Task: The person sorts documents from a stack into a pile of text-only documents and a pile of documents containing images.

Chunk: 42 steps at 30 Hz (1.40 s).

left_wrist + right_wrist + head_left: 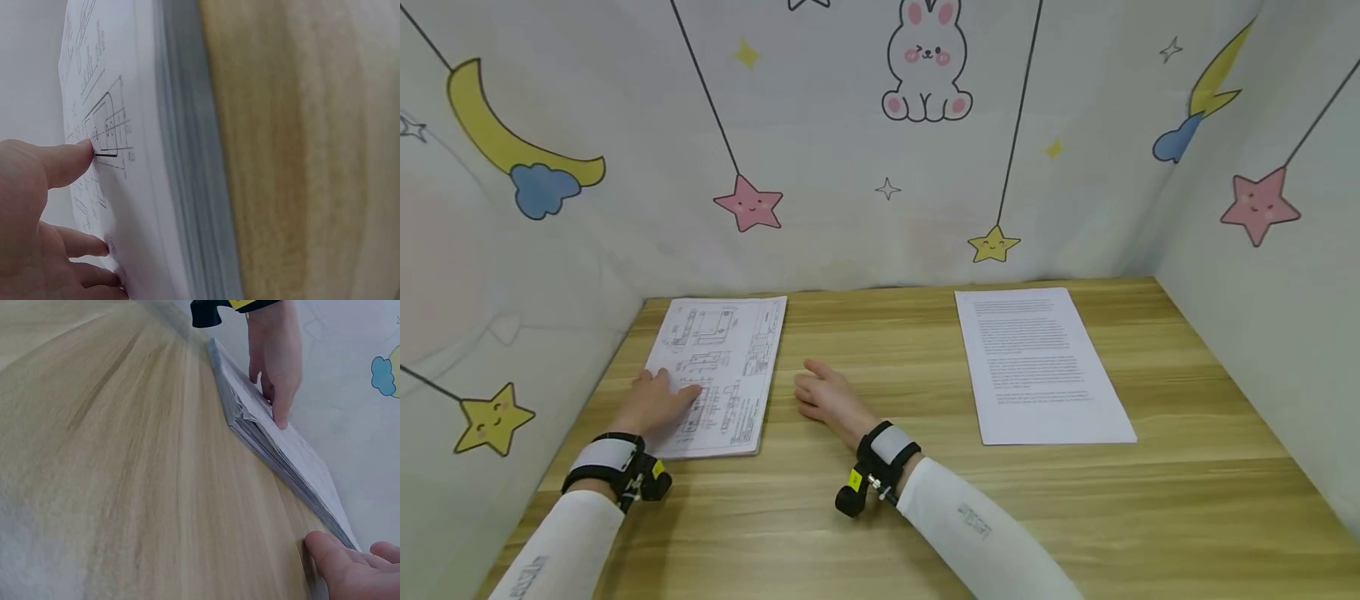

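A thick stack of paper [751, 333] lies at the left of the table, its top sheet printed with technical drawings. My left hand [658, 402] rests its fingertips on that top sheet, thumb and fingers spread apart. Seen from the left wrist, the thumb [69, 164] touches near a drawn outline, and the stack's layered side [195, 162] shows beside the wood. To the right of the stack, my right hand [835, 404] is held over the table with fingers extended, holding nothing. In the right wrist view, some sheet edges [240, 412] look uneven near the stack's corner.
A white sheet of printed text [1030, 367] lies on the right half of the wooden table [880, 333]. Pale fabric walls [850, 125] with stars, moons and a rabbit enclose the back and sides. Each wrist wears a strapped camera [850, 498].
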### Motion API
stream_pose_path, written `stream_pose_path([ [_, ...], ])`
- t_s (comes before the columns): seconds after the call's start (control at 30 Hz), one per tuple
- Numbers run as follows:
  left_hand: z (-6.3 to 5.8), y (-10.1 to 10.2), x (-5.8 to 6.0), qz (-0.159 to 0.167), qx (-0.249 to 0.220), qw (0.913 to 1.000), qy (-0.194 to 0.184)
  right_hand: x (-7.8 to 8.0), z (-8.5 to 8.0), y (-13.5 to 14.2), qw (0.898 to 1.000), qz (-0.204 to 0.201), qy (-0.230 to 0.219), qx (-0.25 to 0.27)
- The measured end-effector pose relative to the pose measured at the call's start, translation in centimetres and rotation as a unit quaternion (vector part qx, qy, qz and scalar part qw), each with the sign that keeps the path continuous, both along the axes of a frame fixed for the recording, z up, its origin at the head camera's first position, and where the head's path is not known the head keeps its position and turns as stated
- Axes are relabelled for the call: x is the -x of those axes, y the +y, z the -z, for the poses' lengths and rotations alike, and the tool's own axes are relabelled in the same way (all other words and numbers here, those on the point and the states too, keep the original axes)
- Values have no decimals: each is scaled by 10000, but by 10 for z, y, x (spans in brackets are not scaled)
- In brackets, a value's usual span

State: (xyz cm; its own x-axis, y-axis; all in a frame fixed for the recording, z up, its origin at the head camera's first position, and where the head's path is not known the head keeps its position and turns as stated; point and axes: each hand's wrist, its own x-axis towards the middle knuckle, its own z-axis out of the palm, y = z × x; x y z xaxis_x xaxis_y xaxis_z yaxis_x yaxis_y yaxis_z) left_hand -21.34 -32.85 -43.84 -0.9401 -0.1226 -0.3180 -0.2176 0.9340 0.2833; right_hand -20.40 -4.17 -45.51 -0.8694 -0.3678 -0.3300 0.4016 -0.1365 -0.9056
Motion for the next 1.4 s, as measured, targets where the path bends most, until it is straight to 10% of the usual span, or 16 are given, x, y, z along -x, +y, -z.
stream_pose_path([
  [0.63, 8, 23, -5, 379, -10, 9989, 274, 4, 8, -27, 9848, -50, -896, 1488],
  [1.17, 5, 73, -14, 775, -247, 9952, 542, -4, 8, -17, 9968, 789, -127, 6],
  [1.4, 1, 80, -14, 397, -822, 9931, 734, -2, 4, -5, 9953, 949, -24, -173],
])
